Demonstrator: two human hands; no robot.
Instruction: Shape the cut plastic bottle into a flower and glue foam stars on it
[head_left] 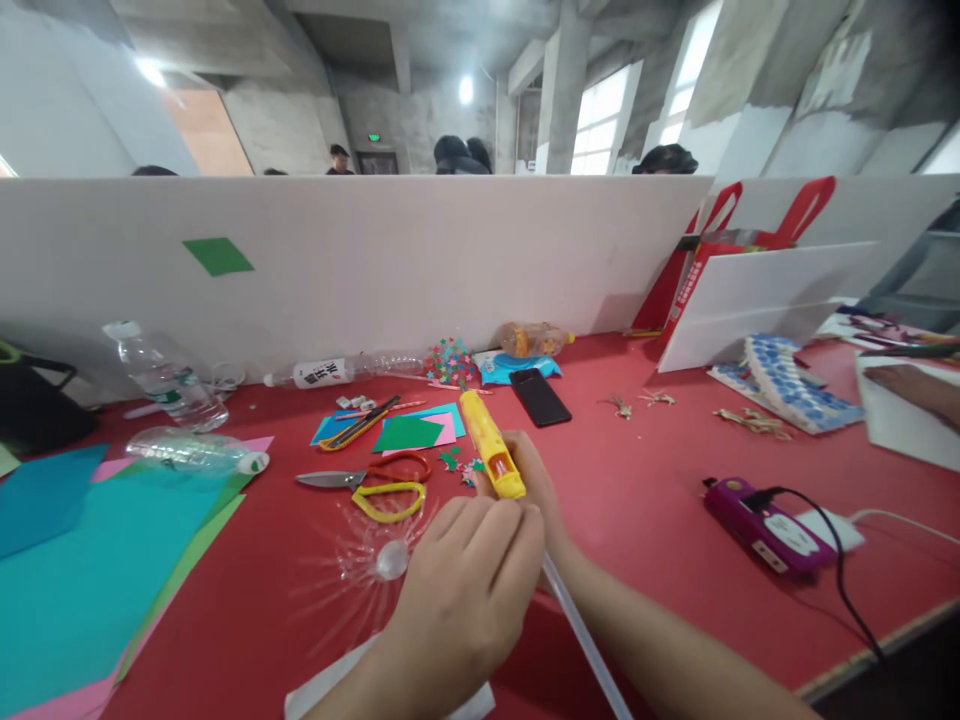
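Observation:
My right hand [534, 478] is closed around a yellow glue gun [491, 443] whose nozzle points away from me over the red table [637, 500]. A long translucent glue stick [585, 640] runs out of the gun's back end toward me. My left hand [465, 585] is in front, with its fingers curled against the rear of the gun where the stick enters. Just left of my hands lie red-and-yellow scissors [379, 482] and a clear plastic bottle bottom cut into splayed strips [375, 560].
Coloured paper sheets [82, 560] cover the left. Plastic bottles [169, 375], a black phone [540, 397], small paper cut-outs [450, 360] and a purple corded device [765, 525] lie around. A white partition [375, 260] runs behind. Another person's hand [926, 392] rests at the far right.

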